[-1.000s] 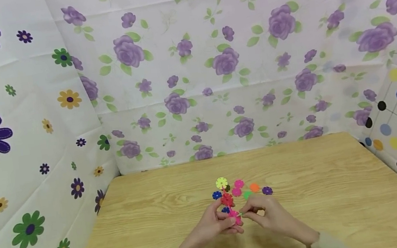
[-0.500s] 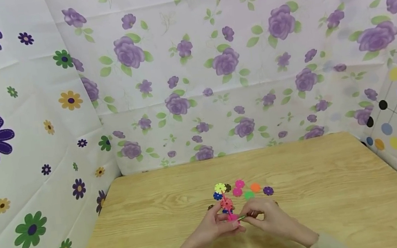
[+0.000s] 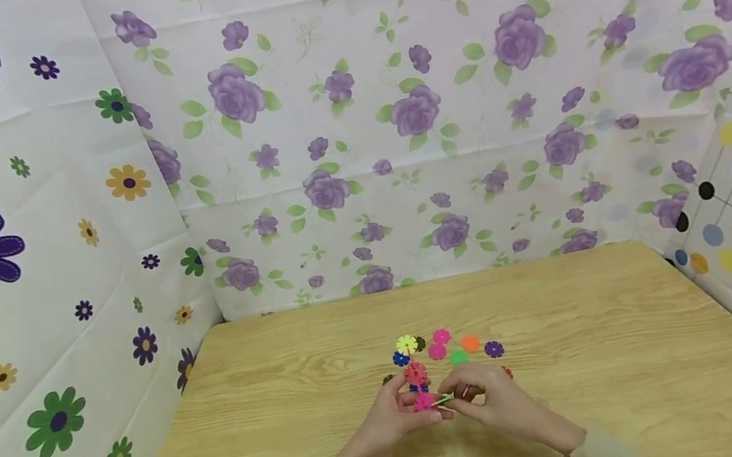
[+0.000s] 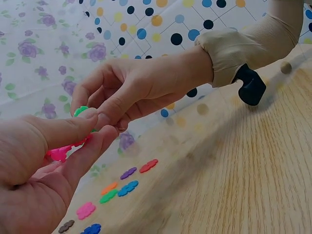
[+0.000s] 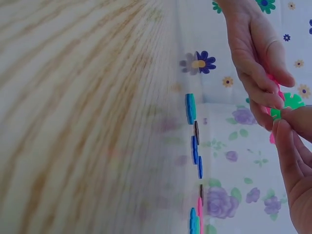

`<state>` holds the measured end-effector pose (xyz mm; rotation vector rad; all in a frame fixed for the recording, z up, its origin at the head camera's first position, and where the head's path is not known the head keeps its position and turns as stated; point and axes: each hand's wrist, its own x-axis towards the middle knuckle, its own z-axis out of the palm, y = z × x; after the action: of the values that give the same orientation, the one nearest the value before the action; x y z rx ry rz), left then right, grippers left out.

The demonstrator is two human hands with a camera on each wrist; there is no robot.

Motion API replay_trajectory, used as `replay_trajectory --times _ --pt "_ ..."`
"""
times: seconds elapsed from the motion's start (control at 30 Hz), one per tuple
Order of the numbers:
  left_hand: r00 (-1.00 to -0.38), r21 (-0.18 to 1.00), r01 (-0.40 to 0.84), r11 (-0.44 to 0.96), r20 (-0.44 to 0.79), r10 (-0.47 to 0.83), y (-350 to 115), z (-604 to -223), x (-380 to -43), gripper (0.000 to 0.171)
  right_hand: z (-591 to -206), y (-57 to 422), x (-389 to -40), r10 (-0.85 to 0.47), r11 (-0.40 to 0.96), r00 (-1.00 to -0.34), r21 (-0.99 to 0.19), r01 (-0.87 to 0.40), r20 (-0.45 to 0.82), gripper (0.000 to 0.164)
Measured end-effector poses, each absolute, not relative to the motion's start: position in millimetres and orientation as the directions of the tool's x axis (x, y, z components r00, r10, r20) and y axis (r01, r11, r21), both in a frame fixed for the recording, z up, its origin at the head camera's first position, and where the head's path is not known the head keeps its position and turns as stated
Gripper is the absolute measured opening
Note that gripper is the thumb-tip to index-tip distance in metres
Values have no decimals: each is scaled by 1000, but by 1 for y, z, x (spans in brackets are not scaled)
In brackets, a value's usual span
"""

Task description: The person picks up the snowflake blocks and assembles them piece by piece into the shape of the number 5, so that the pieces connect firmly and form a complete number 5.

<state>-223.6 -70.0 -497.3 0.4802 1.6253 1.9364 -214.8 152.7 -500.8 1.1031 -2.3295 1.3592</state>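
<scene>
Left hand [image 3: 391, 411], right hand [image 3: 489, 395], held close together, thumbs [image 4: 63, 130] and fingers [image 4: 87, 89] pinching

Disc chain [image 3: 415, 373] (yellow disc [image 3: 407, 344] farthest), pink disc [image 3: 422, 402] nearest, green disc [image 5: 294, 101] beside

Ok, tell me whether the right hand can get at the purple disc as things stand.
Probably yes: the purple disc lies on the table beyond the right hand, with nothing on top of it. That hand pinches a green disc, though, and would likely have to let go first.
</scene>
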Motion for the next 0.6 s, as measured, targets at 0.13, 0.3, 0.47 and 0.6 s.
replay_trajectory --times 0.13,0.3,0.47,0.6 --pt "-785 975 -193 -109 -87 613 -71 -497 -224 99 -501 153 -216 -501 278 -679 -644 -713 536 17" --pt "-770 969 -204 -136 -73 634 -70 -500 -224 99 -502 153 -217 -513 265 -664 -635 -725 544 18" --pt "-758 970 -191 -150 -48 650 -69 -503 -226 84 -502 154 -217 -517 272 -664 -632 -726 540 20" --pt "-770 977 -168 -131 -47 636 -68 -504 -228 67 -502 153 -217 -523 298 -675 -631 -716 520 15"
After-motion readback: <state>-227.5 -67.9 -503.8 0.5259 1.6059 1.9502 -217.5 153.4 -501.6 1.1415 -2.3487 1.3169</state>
